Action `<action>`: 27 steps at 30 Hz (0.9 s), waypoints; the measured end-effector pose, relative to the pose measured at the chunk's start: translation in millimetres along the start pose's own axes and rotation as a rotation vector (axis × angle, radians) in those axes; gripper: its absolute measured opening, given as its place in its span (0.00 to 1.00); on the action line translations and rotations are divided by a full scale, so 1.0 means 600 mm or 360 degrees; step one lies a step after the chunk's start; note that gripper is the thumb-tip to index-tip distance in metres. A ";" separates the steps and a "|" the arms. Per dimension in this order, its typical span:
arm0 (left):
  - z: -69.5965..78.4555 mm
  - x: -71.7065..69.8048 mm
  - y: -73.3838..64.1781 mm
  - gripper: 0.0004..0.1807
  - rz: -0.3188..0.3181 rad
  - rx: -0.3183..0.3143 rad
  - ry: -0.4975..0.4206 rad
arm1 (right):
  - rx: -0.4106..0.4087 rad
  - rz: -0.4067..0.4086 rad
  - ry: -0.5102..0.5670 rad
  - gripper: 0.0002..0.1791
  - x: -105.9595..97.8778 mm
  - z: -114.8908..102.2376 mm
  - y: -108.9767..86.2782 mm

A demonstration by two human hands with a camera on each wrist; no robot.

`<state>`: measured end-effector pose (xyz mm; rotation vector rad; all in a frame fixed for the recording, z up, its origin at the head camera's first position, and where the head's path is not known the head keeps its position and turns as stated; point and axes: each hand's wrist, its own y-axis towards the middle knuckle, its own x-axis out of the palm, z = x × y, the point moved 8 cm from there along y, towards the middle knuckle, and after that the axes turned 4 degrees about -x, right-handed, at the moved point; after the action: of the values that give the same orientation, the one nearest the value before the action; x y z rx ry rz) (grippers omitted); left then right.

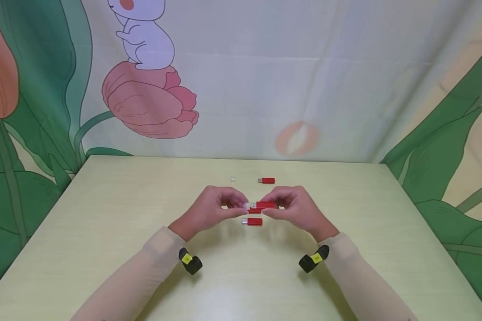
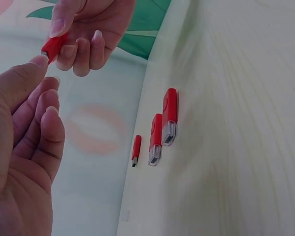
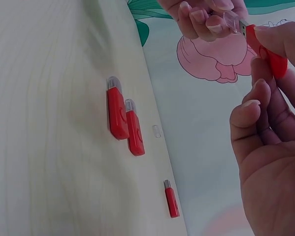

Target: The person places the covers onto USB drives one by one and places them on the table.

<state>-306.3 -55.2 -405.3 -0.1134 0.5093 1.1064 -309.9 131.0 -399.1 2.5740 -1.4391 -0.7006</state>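
My left hand (image 1: 214, 207) pinches a small clear cap (image 3: 231, 22) between thumb and fingers. Opposite it, my right hand (image 1: 295, 206) grips the body of a red USB stick (image 3: 271, 58), held above the table. Its metal plug points at the cap; how far the plug reaches into it I cannot tell. Below the hands lie two red USB sticks with clear caps on: a nearer one (image 1: 255, 221) and one just behind (image 1: 255, 211), partly hidden in the head view. Farther back lies an uncapped red USB stick (image 1: 266, 180), with a loose clear cap (image 1: 232, 179) to its left.
The pale wooden table (image 1: 104, 249) reaches back to a printed curtain (image 1: 241, 98) with flowers and a white animal. A small black camera sits on each wrist, the left one (image 1: 190, 261) and the right one (image 1: 314, 259).
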 end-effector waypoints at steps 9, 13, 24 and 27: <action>0.001 0.002 0.002 0.13 -0.0009 0.0010 0.0017 | 0.0036 -0.0009 -0.0002 0.11 0.001 -0.001 -0.001; 0.001 0.002 0.002 0.14 -0.0014 0.0004 0.0012 | 0.0034 -0.0004 0.0015 0.11 0.001 -0.002 -0.001; 0.004 0.001 0.004 0.13 0.0004 0.0008 0.0036 | 0.0064 0.0010 0.0027 0.12 0.001 -0.001 -0.002; 0.004 0.001 0.004 0.12 0.0006 0.0010 0.0036 | 0.0074 0.0007 0.0013 0.11 0.001 0.000 -0.002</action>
<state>-307.6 -52.7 -403.4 -0.1199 0.5332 1.1079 -309.0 131.2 -399.4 2.6042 -1.4753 -0.6629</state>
